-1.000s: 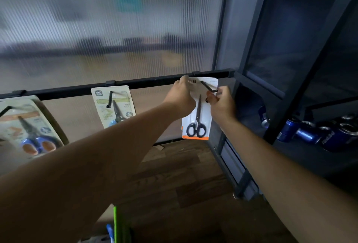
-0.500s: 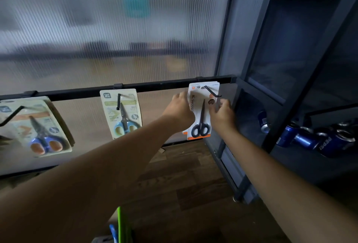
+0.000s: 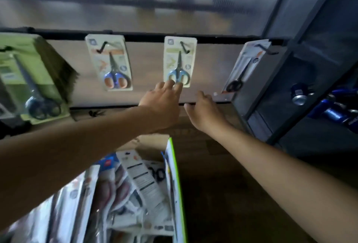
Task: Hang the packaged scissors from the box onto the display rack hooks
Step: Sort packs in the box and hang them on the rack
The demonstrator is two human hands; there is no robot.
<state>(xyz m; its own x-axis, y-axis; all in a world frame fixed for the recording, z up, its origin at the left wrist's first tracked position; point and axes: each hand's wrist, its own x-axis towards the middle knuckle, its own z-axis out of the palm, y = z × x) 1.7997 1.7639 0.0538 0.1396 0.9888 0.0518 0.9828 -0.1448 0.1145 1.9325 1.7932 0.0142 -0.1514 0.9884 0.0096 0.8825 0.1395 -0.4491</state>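
A black rail point(image 3: 147, 36) of the display rack carries several hooks with packaged scissors. A white pack with black scissors point(image 3: 242, 68) hangs on the rightmost hook. Left of it hang a light-blue-handled pack point(image 3: 179, 62), an orange-and-blue-handled pack point(image 3: 111, 64) and a thick green stack point(image 3: 29, 76). My left hand point(image 3: 162, 99) is held out empty, its fingertips in front of the light-blue pack's lower edge. My right hand point(image 3: 203, 111) is empty too, fingers relaxed, below and left of the black-scissors pack. The cardboard box point(image 3: 153, 142) with several loose packs point(image 3: 139, 180) sits below my arms.
A dark metal shelf unit point(image 3: 290, 72) stands to the right, with blue cans point(image 3: 333, 107) lying on its shelf. Behind the rack is a ribbed translucent panel point(image 3: 155, 0). Wood-look floor point(image 3: 213, 175) shows to the right of the box.
Both hands have let go of the black-scissors pack, which now hangs on its hook. The hands have drawn back down and left. The view has tilted down, showing the box.
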